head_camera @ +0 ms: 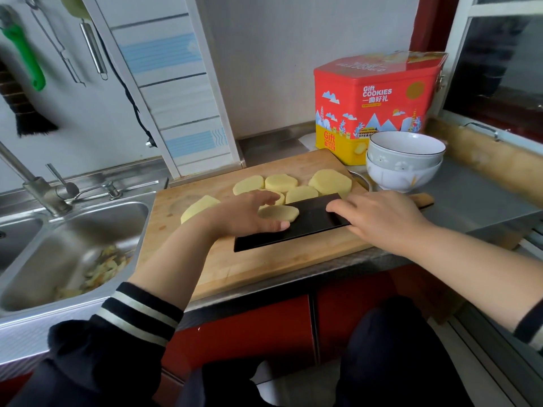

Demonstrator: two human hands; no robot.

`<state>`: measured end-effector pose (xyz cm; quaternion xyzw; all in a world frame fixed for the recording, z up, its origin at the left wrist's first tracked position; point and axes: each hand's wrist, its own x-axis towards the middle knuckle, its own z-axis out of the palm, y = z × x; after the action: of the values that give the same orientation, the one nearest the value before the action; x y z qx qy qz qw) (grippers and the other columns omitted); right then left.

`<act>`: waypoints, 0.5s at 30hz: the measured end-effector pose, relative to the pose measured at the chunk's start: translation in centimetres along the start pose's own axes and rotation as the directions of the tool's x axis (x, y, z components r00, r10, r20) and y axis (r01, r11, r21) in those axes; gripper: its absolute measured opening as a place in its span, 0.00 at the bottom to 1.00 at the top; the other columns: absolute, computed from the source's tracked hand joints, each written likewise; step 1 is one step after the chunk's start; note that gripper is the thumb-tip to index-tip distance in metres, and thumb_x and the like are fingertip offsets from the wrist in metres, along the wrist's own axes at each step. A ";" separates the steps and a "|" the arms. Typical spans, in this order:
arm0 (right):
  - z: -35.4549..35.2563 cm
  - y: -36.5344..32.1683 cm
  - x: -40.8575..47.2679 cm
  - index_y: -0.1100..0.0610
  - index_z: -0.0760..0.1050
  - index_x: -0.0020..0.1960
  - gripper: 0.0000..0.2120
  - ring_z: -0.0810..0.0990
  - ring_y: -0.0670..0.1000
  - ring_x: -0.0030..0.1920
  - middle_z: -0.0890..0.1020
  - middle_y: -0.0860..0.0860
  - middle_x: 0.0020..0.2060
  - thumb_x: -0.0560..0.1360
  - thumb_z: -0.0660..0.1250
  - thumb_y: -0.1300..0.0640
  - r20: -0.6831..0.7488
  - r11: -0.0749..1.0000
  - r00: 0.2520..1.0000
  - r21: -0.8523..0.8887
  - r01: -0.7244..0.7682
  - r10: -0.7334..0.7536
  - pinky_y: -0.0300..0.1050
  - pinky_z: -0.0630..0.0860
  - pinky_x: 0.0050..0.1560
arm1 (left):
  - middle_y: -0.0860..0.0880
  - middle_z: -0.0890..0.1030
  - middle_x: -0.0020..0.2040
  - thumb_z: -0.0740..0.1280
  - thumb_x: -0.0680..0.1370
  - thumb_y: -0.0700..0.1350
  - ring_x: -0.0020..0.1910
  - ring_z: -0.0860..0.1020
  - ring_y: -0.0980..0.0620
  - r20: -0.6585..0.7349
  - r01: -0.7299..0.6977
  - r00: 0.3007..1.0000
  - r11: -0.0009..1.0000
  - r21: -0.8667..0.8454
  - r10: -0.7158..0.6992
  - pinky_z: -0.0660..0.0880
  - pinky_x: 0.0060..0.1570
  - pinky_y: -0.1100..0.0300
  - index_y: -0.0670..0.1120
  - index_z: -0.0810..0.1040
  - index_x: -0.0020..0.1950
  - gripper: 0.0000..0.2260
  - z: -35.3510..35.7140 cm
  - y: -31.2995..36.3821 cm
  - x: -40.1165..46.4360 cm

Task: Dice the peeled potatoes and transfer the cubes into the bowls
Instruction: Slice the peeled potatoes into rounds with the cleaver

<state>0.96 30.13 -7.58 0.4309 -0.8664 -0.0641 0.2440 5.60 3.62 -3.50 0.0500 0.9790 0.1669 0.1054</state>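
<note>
Several pale yellow peeled potato slices (330, 181) lie flat on the wooden cutting board (264, 268). A black cleaver (308, 227) lies flat on the board with one potato slice (278, 213) on its blade. My left hand (244, 215) reaches over the blade, and its thumb and fingers pinch that slice from both sides. My right hand (379, 218) grips the cleaver at the handle, fingers reaching onto the blade. Two stacked white bowls (402, 168) stand right of the board's far corner; I see nothing in the top one.
A steel sink (44, 259) with potato peelings (100, 265) and a faucet (38, 189) lies left of the board. A red and yellow cookie tin (373, 107) stands behind the bowls. Utensils hang on the left wall. A window frame runs along the right.
</note>
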 end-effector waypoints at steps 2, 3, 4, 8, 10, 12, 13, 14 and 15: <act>0.1 0.0 -0.3 0.53 0.72 0.61 0.17 0.80 0.57 0.39 0.80 0.52 0.41 0.74 0.70 0.56 -0.003 0.999 0.999 -0.016 0.036 -0.036 0.45 0.70 0.26 | 0.52 0.71 0.71 0.66 0.74 0.65 0.68 0.70 0.51 0.002 0.010 1.000 1.000 -0.009 -0.010 0.66 0.69 0.53 0.51 0.64 0.76 0.34 0.4 -0.2 0.1; 0.1 0.2 -0.4 0.54 0.74 0.60 0.18 0.80 0.57 0.37 0.80 0.53 0.39 0.71 0.73 0.57 -0.032 0.998 0.997 -0.013 0.063 -0.063 0.43 0.69 0.25 | 0.52 0.71 0.71 0.66 0.74 0.64 0.68 0.70 0.51 0.003 0.014 1.000 1.000 -0.010 -0.014 0.66 0.69 0.53 0.50 0.64 0.76 0.34 0.6 -0.3 0.3; -0.1 0.4 -0.6 0.56 0.77 0.56 0.20 0.80 0.57 0.33 0.80 0.53 0.36 0.66 0.77 0.59 -0.051 0.997 0.995 0.001 0.081 -0.081 0.41 0.66 0.23 | 0.51 0.72 0.70 0.66 0.75 0.64 0.67 0.71 0.51 0.011 0.019 1.000 1.000 -0.011 -0.019 0.67 0.68 0.54 0.49 0.64 0.75 0.34 0.8 -0.4 0.4; -0.3 1.3 -1.3 0.56 0.80 0.52 0.25 0.77 0.55 0.26 0.78 0.52 0.30 0.56 0.82 0.59 -0.047 0.985 0.984 -0.008 0.172 -0.173 0.38 0.57 0.23 | 0.50 0.72 0.69 0.67 0.76 0.62 0.65 0.71 0.51 0.026 0.051 0.998 0.998 0.022 -0.051 0.68 0.66 0.55 0.49 0.65 0.74 0.31 1.3 -0.9 0.8; -0.3 1.8 -1.5 0.56 0.78 0.53 0.28 0.77 0.55 0.26 0.79 0.52 0.31 0.55 0.83 0.58 -0.039 0.980 0.979 0.013 0.199 -0.199 0.38 0.58 0.22 | 0.49 0.71 0.70 0.67 0.76 0.61 0.66 0.71 0.50 0.020 0.062 0.998 0.997 0.042 -0.063 0.68 0.66 0.54 0.48 0.65 0.74 0.31 1.4 -0.9 1.2; -0.4 2.4 -1.9 0.55 0.78 0.53 0.28 0.78 0.54 0.26 0.80 0.51 0.33 0.55 0.82 0.58 -0.029 0.978 0.978 0.042 0.206 -0.204 0.39 0.60 0.21 | 0.49 0.71 0.71 0.66 0.76 0.62 0.66 0.71 0.49 0.023 0.081 0.996 0.994 0.069 -0.083 0.68 0.66 0.54 0.48 0.64 0.74 0.32 1.5 -0.9 1.5; -0.5 2.8 -2.0 0.56 0.79 0.52 0.27 0.78 0.54 0.26 0.81 0.51 0.33 0.54 0.82 0.59 -0.023 0.979 0.981 0.058 0.196 -0.195 0.39 0.60 0.21 | 0.49 0.71 0.71 0.66 0.76 0.62 0.67 0.71 0.49 0.018 0.088 0.996 0.992 0.092 -0.090 0.68 0.66 0.54 0.48 0.64 0.75 0.32 1.6 -0.9 1.7; -0.5 3.2 -2.2 0.56 0.80 0.51 0.26 0.77 0.54 0.25 0.81 0.51 0.33 0.54 0.81 0.60 -0.029 0.980 0.983 0.074 0.185 -0.183 0.38 0.59 0.21 | 0.49 0.71 0.71 0.66 0.76 0.63 0.67 0.71 0.49 0.009 0.095 0.995 0.988 0.122 -0.097 0.68 0.66 0.54 0.48 0.63 0.75 0.32 1.8 -0.9 1.9; -0.5 3.6 -2.4 0.55 0.80 0.52 0.25 0.78 0.55 0.25 0.81 0.51 0.33 0.55 0.80 0.60 -0.044 0.980 0.984 0.089 0.178 -0.175 0.38 0.59 0.21 | 0.49 0.71 0.71 0.65 0.77 0.62 0.67 0.71 0.48 -0.007 0.102 0.995 0.983 0.154 -0.103 0.68 0.66 0.54 0.48 0.63 0.76 0.32 1.9 -0.9 2.0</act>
<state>-0.13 34.24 -6.86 0.5180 -0.8223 -0.0373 0.2326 3.99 3.64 -5.97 0.0077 0.9903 0.0850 0.1100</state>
